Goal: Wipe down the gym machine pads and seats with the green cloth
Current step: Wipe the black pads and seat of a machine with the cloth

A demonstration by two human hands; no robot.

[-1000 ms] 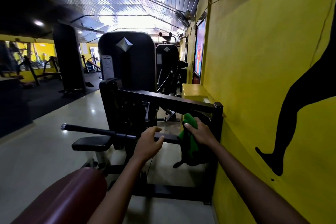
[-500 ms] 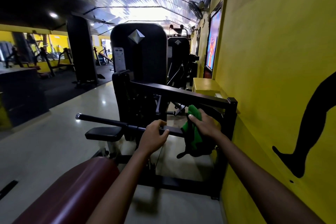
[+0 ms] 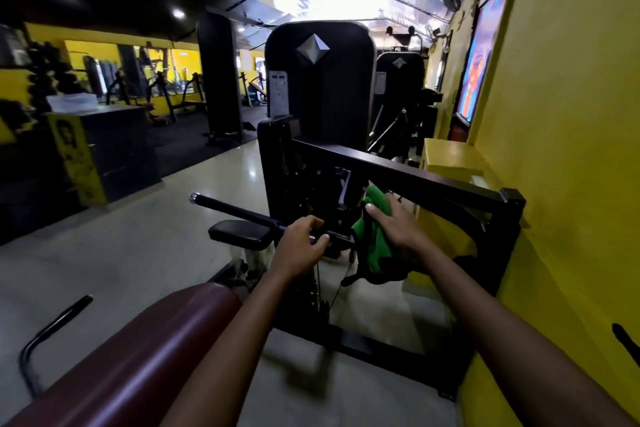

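Note:
My right hand holds the green cloth against a dark pad on the machine, under the black frame bar; most of that pad is hidden by the cloth. My left hand grips the black handle bar just left of the cloth. A small black pad sits under that bar to the left. A maroon padded roller lies close to me at lower left.
A yellow wall runs close along the right. The weight stack housing stands straight ahead, with a second machine behind it. A curved black handle sits low left. Pale floor opens to the left.
The view has swung left and drawn nearer. My right hand with the cloth stays on the pad, shifted slightly; my left hand keeps its grip on the bar.

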